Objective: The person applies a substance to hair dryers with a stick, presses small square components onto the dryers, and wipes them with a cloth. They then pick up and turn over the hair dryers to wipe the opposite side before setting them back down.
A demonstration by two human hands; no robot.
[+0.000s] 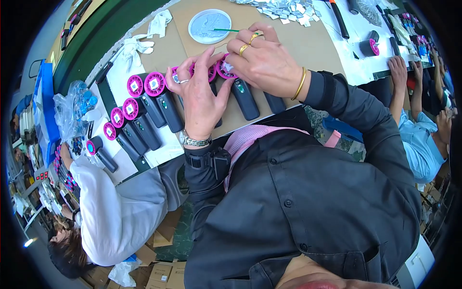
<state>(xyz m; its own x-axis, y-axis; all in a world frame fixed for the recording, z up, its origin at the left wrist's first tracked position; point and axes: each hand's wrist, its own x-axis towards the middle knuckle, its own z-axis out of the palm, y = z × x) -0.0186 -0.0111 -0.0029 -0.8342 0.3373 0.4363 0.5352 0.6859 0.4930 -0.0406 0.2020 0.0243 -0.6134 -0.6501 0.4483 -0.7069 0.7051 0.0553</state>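
Note:
Dark-handled devices that look like hair dryers lie in a slanting row, their pink ringed ends facing up. One hair dryer (244,100) sits under both my hands. My left hand (198,103) has its thumb and index finger around that pink end, the other fingers over the neighbouring ones. Fingertips of my right hand (267,62) pinch a small whitish piece (227,66) against the pink ring's centre. A thin green stick (225,30) runs from a round white dish (209,26) of pale paste to my right fingers; whether they grip it, I cannot tell.
Small silvery squares (284,9) are heaped at the far edge of the brown cardboard (183,17). White gloves (134,48) lie at the left. More hair dryers (139,132) stand nearer the left, beside a person in white (115,216). Another person's hands (398,72) rest at the right.

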